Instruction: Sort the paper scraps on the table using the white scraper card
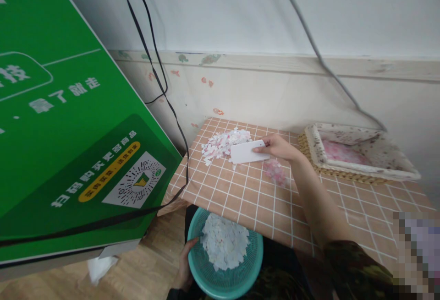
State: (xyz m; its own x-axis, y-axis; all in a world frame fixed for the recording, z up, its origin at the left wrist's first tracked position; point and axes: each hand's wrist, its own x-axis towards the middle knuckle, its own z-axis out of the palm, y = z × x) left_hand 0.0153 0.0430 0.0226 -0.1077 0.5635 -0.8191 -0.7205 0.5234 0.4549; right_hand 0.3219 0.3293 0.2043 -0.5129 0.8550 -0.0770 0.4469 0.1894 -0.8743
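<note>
My right hand (277,147) is closed on a flat white card (245,152) with a small hole near one corner. The card's far end is beside a heap of small white and pinkish paper-like pieces (223,142) on the tabletop. Just below that hand lies a small clump of pink pieces (275,171). My left hand (187,263) grips the left rim of a teal plastic colander (256,263), which sits below the table's front edge, over my lap. Many whitish flat pieces (225,242) fill the colander's middle.
A fabric-lined wicker basket (374,153) with pink contents stands at the table's right. A brown table cover with white grid lines (233,194) lies beneath. At left leans a large green panel (85,130); black cables (172,105) hang past the table's left corner.
</note>
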